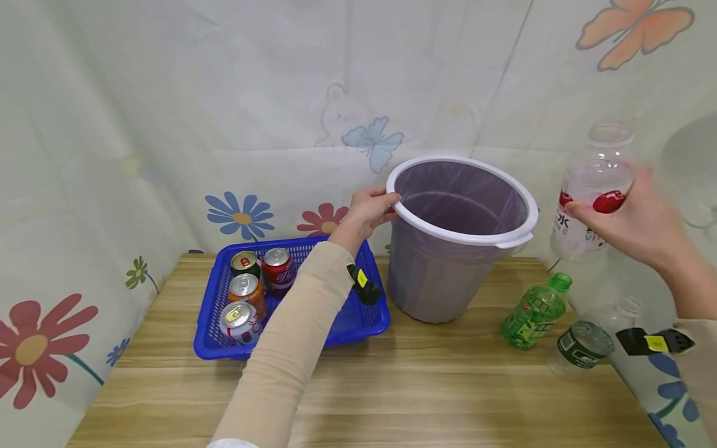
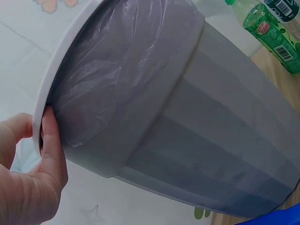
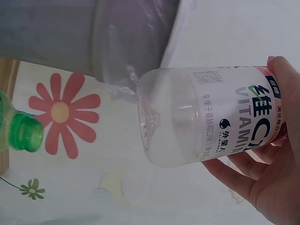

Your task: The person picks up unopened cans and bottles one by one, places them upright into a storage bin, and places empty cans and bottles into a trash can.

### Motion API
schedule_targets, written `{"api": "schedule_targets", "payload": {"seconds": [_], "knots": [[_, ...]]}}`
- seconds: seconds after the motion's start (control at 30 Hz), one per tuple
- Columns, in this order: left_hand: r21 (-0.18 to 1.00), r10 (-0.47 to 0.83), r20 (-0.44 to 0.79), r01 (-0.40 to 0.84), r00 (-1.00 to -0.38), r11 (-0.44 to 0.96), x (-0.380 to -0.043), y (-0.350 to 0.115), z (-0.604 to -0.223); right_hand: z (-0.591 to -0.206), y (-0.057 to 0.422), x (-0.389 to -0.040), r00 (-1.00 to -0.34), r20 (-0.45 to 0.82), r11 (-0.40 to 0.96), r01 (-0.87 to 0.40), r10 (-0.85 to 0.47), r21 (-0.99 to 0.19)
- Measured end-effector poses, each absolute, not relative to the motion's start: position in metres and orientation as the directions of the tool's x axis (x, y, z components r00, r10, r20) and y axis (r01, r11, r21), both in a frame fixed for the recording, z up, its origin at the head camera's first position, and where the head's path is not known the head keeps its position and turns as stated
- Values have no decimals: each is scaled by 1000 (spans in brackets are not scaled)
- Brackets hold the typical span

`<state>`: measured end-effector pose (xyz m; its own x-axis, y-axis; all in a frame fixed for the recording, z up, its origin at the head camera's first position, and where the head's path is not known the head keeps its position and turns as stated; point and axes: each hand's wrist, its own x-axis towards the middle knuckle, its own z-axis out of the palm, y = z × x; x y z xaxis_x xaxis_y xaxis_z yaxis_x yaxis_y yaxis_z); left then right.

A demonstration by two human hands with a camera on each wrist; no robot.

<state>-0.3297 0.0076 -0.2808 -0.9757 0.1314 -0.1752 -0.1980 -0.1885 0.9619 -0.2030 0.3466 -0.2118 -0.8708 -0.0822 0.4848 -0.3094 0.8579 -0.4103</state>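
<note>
My left hand (image 1: 372, 211) pinches the white rim of a grey trash can (image 1: 431, 283), thumb and fingers on either side of it. A thin plastic bag (image 2: 108, 79) lines the can and folds over its outside. In my right hand (image 1: 650, 218) is a clear plastic bottle (image 3: 178, 117) with a white label and red fruit print, gripped round its body. It is held up in the air to the right of the can, its neck pointing up and showing no cap. The can stands on the table, tilted slightly.
A blue plastic basket (image 1: 207, 330) with several drink cans (image 1: 244, 285) stands left of the trash can. A green bottle (image 1: 538, 311) and a clear bottle with a dark green label (image 1: 585, 345) stand at the right of the wooden table (image 1: 448, 392). Patterned curtain hangs behind.
</note>
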Motion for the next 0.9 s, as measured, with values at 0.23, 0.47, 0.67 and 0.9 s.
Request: {"api": "schedule_targets", "payload": {"seconds": [0.23,0.47,0.67,0.9], "knots": [[961,133,-175,-198,-976,-192,-330,7,-280,-193,347,-217,-873,479,868,-304,-89,-393],[962,124,-182,-203,-975,-183,-329,7,-279,-182,346,-227,-895,439,884,-272,-86,-381],[961,124,-184,-205,-975,-187,-330,7,-280,-173,343,-237,-912,403,894,-241,-76,-376],[961,125,-189,-210,-974,-182,-330,6,-279,-162,338,-247,-935,346,901,-211,-72,-380]]}}
